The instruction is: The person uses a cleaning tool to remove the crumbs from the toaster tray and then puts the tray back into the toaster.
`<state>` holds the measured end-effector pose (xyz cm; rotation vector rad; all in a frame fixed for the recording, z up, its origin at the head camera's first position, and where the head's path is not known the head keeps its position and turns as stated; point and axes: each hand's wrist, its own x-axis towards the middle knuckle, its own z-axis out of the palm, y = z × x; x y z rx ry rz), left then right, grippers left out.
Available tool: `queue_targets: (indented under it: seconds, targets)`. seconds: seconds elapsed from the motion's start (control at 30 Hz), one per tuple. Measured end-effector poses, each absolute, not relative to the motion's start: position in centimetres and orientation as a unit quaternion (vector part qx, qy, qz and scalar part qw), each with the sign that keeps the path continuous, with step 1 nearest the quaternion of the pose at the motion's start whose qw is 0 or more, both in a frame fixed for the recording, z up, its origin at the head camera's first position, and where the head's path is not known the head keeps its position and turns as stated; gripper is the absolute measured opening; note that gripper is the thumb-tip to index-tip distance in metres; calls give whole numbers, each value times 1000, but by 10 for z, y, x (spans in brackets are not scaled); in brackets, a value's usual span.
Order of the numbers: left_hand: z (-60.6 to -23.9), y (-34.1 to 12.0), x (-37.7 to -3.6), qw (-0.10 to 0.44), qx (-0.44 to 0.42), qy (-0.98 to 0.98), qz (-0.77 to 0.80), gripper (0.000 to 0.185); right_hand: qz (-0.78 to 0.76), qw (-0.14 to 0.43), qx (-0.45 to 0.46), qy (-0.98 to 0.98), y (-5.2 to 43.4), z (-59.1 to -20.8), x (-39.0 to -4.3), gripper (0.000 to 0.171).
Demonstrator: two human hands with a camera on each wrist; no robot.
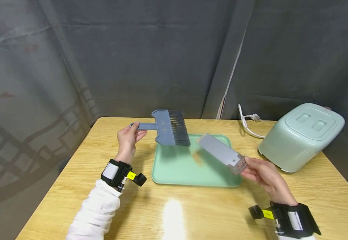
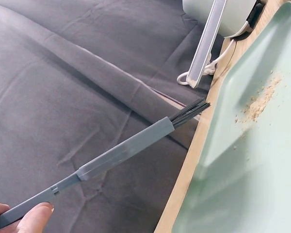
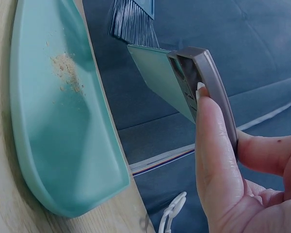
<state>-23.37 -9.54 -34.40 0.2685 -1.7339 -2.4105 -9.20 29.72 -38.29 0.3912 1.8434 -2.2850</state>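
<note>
My left hand point(image 1: 127, 141) pinches the thin handle of a wide blue-grey brush point(image 1: 164, 128) and holds it above the left part of a mint-green tray point(image 1: 179, 171). Its dark bristles point(image 2: 190, 112) point right, toward the other hand. With thumb and fingers, my right hand point(image 1: 265, 176) grips the slotted brownish end of a flat grey crumb tray point(image 1: 218, 150), tilted in the air over the green tray's right side. Beige crumbs point(image 3: 65, 70) lie in a small heap on the green tray below. Brush and crumb tray appear apart in the head view.
A mint-green toaster point(image 1: 299, 136) stands at the right of the wooden table point(image 1: 138, 213). Its white cord and plug point(image 1: 250, 116) lie behind the green tray, near the back edge. Grey curtain point(image 1: 150, 60) hangs close behind the table.
</note>
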Motion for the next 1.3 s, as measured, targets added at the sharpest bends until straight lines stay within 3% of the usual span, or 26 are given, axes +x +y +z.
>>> queue_targets:
  seconds: [0.4,0.5,0.7,0.87,1.17,1.3]
  targets:
    - [-334,-107,-228,90,75,-562,-819,17,-772,95,137,613,301,-383,-91,24]
    - [-327,-102,-224,85,64,-555,-825,18,-768,93,140,618,301,-382,-91,17]
    - [-312,-85,-213,56,39,-552,-831,20,-751,94,137,639,299,-380,-92,41]
    - [-308,-69,-206,31,22,-560,-827,18,-750,90,136,642,296,-378,-93,26]
    - [-318,-41,-200,-16,10,-584,-812,21,-750,90,133,642,289,-375,-94,33]
    - [-326,-32,-198,-28,9,-590,-807,23,-754,89,126,638,286,-375,-94,19]
